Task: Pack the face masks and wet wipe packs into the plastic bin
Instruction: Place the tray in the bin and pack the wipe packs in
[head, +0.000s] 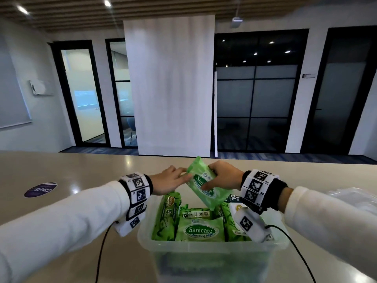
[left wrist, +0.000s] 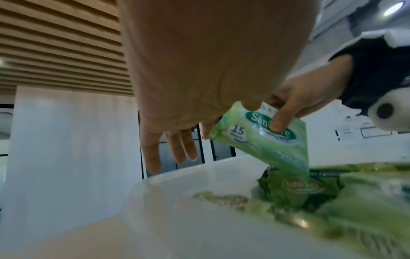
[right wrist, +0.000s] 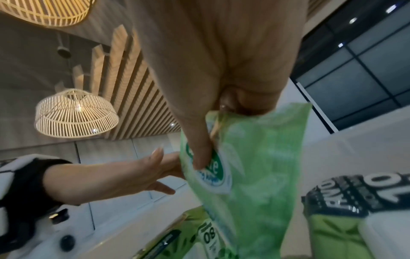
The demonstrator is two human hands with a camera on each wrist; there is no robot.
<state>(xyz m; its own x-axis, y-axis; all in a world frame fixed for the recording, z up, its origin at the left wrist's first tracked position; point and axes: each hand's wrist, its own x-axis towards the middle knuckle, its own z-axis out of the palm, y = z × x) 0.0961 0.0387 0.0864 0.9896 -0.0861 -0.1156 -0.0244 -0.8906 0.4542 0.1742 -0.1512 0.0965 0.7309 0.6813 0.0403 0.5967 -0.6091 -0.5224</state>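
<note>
A light green Sanicare wet wipe pack [head: 204, 183] [left wrist: 266, 138] [right wrist: 250, 171] hangs tilted over the far side of the clear plastic bin [head: 204, 249] [left wrist: 182, 177]. My right hand [head: 221, 177] [right wrist: 213, 112] pinches its upper part, thumb on the logo. My left hand [head: 170, 180] [left wrist: 177, 133] [right wrist: 142, 173] has straight fingers touching the pack's left edge. Several green wipe packs [head: 196, 230] [left wrist: 295, 191] fill the bin, with a dark-topped pack [head: 229, 199] [right wrist: 346, 198] at its right. No face masks can be made out.
The bin stands at the near edge of a beige table [head: 81, 176]. A purple round sticker [head: 40, 189] lies on the table at left. A clear plastic lid [head: 353, 198] shows at the right edge. Cables [head: 101, 254] trail from both wrist bands.
</note>
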